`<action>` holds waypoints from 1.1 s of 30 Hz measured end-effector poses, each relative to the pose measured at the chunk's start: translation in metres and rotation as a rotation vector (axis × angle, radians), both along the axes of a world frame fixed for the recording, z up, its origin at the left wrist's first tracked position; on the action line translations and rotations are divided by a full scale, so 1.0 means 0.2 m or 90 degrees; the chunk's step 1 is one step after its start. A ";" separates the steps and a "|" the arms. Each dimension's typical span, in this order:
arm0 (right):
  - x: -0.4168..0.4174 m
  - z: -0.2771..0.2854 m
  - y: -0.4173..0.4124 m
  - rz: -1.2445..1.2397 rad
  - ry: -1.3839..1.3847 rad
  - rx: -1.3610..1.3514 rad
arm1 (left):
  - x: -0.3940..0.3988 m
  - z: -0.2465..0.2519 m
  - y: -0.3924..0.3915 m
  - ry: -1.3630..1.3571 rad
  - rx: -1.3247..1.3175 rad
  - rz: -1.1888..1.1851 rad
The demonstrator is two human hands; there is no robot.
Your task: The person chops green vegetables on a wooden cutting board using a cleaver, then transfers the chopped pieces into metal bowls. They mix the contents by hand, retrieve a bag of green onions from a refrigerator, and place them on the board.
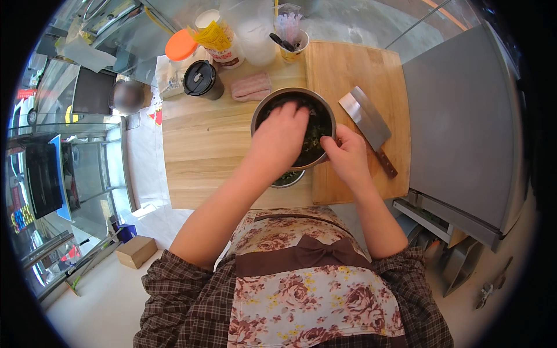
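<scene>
My left hand [280, 135] reaches down into a deep round metal pot [331, 114], its fingertips among dark chopped leafy greens [314, 141]. Whether those fingers pinch anything is hidden. With thumb over the rim, my right hand [348, 152] grips the pot at its near right side. Partly covered by the pot, a second round metal bowl [289, 184] shows a curved edge and more chopped greens. To the right of the pot, a cleaver [367, 119] with a wooden handle lies on a wooden cutting board [348, 185].
Along the back of the wooden table [204, 143] stand a black lidded cup [202, 80], an orange-lidded container [180, 45], a paper tub [226, 50] and a cup of straws [293, 52]. A folded pink cloth [251, 86] lies behind the pot. A grey cabinet [457, 130] borders the right side.
</scene>
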State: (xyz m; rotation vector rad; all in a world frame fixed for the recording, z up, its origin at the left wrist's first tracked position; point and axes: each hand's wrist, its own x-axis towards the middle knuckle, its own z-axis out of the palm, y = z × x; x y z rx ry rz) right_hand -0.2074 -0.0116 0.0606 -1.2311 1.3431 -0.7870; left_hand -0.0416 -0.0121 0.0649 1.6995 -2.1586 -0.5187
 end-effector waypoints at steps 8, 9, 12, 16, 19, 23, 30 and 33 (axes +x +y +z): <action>0.01 -0.03 0.00 0.022 0.069 -0.056 | 0.02 -0.01 -0.03 -0.022 0.072 -0.230; 0.00 -0.02 0.00 0.020 0.066 -0.045 | 0.03 0.00 -0.03 -0.034 0.103 -0.262; -0.01 0.02 -0.01 0.042 0.100 -0.064 | 0.05 0.08 0.04 -0.126 0.117 -0.258; -0.02 0.08 -0.06 0.047 0.110 -0.121 | 0.07 0.18 0.08 -0.209 0.083 -0.190; -0.02 0.10 -0.07 0.054 0.120 -0.141 | 0.08 0.21 0.09 -0.144 0.059 -0.098; -0.02 0.06 -0.08 0.056 0.142 -0.154 | 0.13 0.17 0.07 0.016 0.076 -0.017; 0.01 0.04 -0.15 0.081 0.114 -0.220 | 0.12 0.08 -0.08 0.122 -0.048 0.007; 0.04 0.07 -0.15 0.073 0.074 -0.216 | 0.12 0.09 -0.13 -0.019 -0.079 -0.001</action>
